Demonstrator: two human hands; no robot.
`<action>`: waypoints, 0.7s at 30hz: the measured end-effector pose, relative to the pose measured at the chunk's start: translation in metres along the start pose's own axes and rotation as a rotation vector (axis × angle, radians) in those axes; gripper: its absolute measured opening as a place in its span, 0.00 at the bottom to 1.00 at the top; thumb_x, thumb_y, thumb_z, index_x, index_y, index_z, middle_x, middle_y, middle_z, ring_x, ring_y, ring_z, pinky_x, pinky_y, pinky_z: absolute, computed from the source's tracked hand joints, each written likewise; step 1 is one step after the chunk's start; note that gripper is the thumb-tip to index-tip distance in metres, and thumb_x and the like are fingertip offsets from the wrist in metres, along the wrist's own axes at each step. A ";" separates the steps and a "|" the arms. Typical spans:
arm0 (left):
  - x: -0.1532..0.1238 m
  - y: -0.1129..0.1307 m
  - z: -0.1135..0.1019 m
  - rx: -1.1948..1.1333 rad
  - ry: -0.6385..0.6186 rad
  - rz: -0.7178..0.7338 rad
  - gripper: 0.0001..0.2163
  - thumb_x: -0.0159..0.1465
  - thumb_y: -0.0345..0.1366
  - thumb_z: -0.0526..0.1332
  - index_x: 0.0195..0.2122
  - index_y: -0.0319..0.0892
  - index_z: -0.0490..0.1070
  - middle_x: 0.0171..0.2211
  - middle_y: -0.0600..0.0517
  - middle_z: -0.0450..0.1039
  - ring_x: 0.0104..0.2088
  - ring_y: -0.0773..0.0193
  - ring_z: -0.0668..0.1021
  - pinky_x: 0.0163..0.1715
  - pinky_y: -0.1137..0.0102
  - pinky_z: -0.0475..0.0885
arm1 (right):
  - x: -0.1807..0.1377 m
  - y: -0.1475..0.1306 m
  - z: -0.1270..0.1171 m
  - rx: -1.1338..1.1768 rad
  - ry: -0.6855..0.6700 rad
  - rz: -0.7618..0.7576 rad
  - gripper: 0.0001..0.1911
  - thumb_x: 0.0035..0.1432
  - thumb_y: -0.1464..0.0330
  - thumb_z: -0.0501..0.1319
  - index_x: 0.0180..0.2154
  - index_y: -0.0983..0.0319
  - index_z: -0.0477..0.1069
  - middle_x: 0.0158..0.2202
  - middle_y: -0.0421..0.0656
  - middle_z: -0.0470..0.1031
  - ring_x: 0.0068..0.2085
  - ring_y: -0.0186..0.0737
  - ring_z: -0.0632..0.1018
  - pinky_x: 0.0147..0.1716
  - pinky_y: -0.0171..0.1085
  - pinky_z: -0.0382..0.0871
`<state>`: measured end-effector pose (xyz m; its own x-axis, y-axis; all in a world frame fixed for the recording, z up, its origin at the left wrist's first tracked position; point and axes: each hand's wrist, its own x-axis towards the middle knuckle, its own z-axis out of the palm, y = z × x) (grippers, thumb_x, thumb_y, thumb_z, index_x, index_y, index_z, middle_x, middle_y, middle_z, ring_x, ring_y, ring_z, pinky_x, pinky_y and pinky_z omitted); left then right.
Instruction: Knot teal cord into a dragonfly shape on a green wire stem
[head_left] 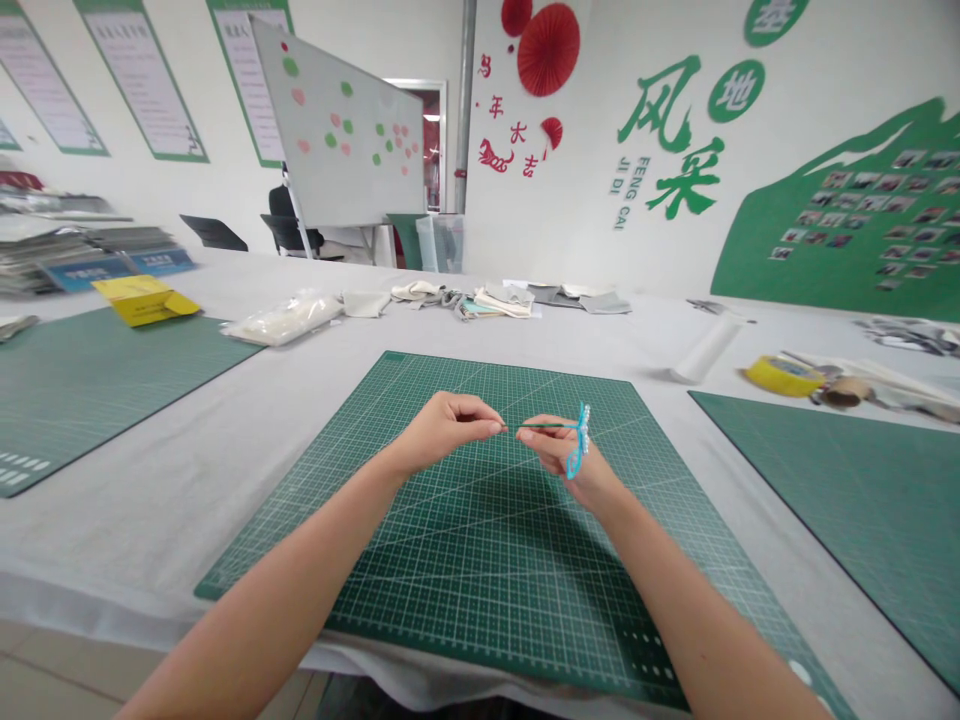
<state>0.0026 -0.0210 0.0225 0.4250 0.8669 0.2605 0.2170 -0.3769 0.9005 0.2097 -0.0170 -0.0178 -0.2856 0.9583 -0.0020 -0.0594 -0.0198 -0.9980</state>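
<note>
My right hand [566,450] is closed in a pinch on the thin green stem of a craft flower [582,435]. The flower head is bright blue with white bead-like dots along its edge and a looped piece hanging below. It sits over the wrist side of that hand, with the stem lying sideways toward the left. Facing it, my left hand [457,428] is closed, thumb and forefinger pinched near the stem's end. What the left fingertips hold is too small to make out. Both hands are above a green cutting mat [465,560].
Two more cutting mats [97,375] flank mine on the white-covered table. A yellow folded card [146,300], a plastic bag [289,318] and fabric pieces [502,300] lie farther back. On the right are a white roll [709,348] and yellow tape [782,375].
</note>
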 end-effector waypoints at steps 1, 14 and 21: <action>0.001 -0.001 0.001 -0.021 0.036 -0.016 0.08 0.57 0.38 0.62 0.31 0.39 0.77 0.27 0.50 0.75 0.30 0.65 0.73 0.32 0.70 0.68 | 0.000 0.002 0.003 0.005 0.000 0.006 0.14 0.44 0.60 0.68 0.29 0.62 0.72 0.17 0.31 0.55 0.17 0.24 0.50 0.16 0.31 0.38; 0.008 -0.017 0.006 -0.072 0.299 -0.128 0.08 0.54 0.38 0.64 0.29 0.38 0.77 0.26 0.51 0.76 0.29 0.66 0.74 0.33 0.69 0.69 | -0.010 0.009 0.028 -0.559 0.098 -0.346 0.11 0.57 0.63 0.57 0.28 0.61 0.73 0.22 0.37 0.68 0.23 0.31 0.64 0.24 0.33 0.57; 0.009 -0.023 0.005 0.028 0.317 -0.102 0.08 0.55 0.38 0.62 0.30 0.38 0.77 0.27 0.50 0.77 0.30 0.64 0.76 0.32 0.69 0.70 | -0.018 0.004 0.031 -0.770 0.104 -0.556 0.10 0.61 0.67 0.54 0.33 0.58 0.75 0.33 0.39 0.78 0.34 0.37 0.76 0.35 0.35 0.67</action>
<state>0.0059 -0.0067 0.0025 0.1065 0.9572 0.2689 0.2700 -0.2882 0.9187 0.1852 -0.0435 -0.0197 -0.3176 0.7955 0.5161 0.4952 0.6033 -0.6252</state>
